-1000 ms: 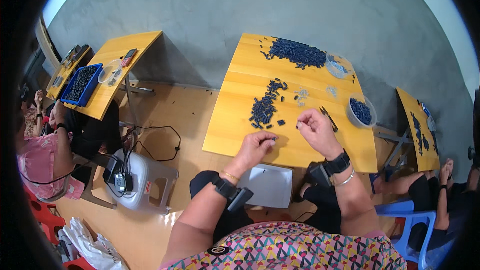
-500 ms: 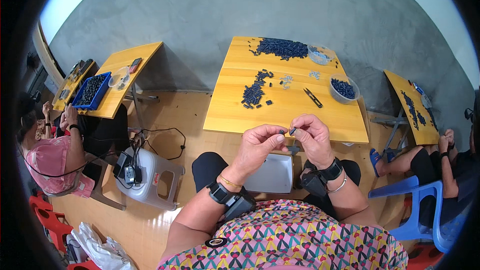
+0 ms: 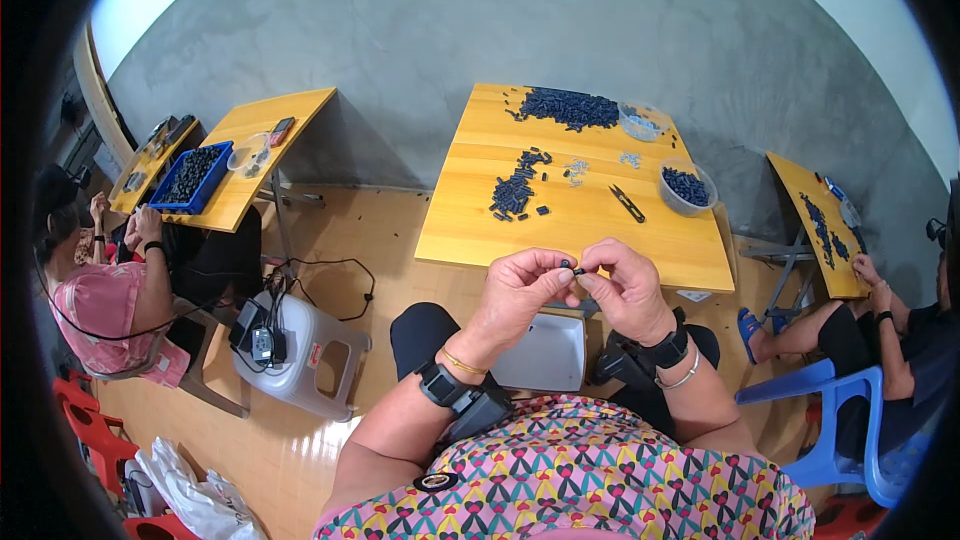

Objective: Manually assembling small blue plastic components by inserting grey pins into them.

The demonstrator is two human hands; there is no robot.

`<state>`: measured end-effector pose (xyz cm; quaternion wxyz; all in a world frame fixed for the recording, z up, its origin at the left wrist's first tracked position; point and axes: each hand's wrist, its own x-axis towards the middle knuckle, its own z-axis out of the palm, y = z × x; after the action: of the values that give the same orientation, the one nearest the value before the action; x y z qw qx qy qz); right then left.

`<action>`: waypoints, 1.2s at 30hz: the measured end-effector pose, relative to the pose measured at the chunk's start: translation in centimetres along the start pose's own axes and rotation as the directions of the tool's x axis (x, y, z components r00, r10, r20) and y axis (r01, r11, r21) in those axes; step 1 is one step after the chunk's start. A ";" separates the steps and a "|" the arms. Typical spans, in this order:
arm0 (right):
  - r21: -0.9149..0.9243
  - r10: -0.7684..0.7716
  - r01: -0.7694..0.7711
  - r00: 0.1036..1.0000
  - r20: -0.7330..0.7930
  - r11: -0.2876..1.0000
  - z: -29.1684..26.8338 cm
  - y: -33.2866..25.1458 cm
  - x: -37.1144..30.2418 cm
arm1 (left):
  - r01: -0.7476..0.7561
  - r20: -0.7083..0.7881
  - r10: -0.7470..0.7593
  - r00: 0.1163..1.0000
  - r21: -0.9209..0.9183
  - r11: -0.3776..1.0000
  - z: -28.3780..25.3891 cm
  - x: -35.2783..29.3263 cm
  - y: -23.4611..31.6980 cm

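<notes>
Just beyond the near edge of my table (image 3: 455, 240), my two hands meet in front of me. My left hand (image 3: 530, 288) pinches a small dark cylindrical piece (image 3: 566, 264) between thumb and fingers. My right hand (image 3: 628, 292) is also closed in a pinch, its fingertips at a small dark piece (image 3: 579, 272) touching or very close to the left one. Fingers partly hide both. On the table lie a small pile of dark blue cylinders (image 3: 513, 190), some small silvery pieces (image 3: 576, 170) and black thread snips (image 3: 627, 203).
A larger dark pile (image 3: 570, 107) and a clear tub (image 3: 642, 122) stand at the table's back; another tub of dark pieces (image 3: 687, 190) is at the right. Below my hands is a white tray (image 3: 540, 355). A grey stool (image 3: 300, 350) with cables is left. Co-workers sit on both sides.
My right fingertips have come to the left ones, so the two dark pieces now meet or nearly meet. The view has shifted slightly. The co-worker's hands at the right have moved up toward their table.
</notes>
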<state>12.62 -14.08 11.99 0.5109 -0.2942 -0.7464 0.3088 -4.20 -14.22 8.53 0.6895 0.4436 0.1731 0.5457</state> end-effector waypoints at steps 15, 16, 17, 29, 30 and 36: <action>0.239 0.171 -0.195 0.978 0.117 0.951 -1.5 1.0 0.0 | -0.137 -0.034 0.152 0.988 0.274 0.952 -0.1 0.3 0.5; 0.317 0.198 -0.229 0.972 0.126 0.921 -1.6 1.0 0.1 | -0.136 -0.034 0.151 0.988 0.274 0.952 -0.2 0.3 0.6; 0.392 0.224 -0.261 0.965 0.137 0.882 -1.6 1.0 0.3 | -0.144 -0.028 0.157 0.987 0.261 0.955 -0.3 0.3 0.6; 0.461 0.214 -0.292 0.953 0.215 0.838 -0.9 0.9 0.7 | -0.148 0.018 0.151 0.988 0.332 0.931 -0.8 -0.2 0.7; 0.461 0.215 -0.294 0.952 0.217 0.838 -0.9 1.0 0.7 | -0.154 0.020 0.157 0.987 0.329 0.931 -0.8 -0.2 0.6; 0.434 0.222 -0.300 0.949 0.222 0.850 -0.8 0.9 0.7 | -0.161 0.007 0.166 0.986 0.273 0.948 -1.1 -0.1 0.4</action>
<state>13.29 -12.83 11.93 0.4564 -0.2366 -0.6434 0.5673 -5.26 -13.89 8.19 0.5729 0.5427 0.2149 0.5754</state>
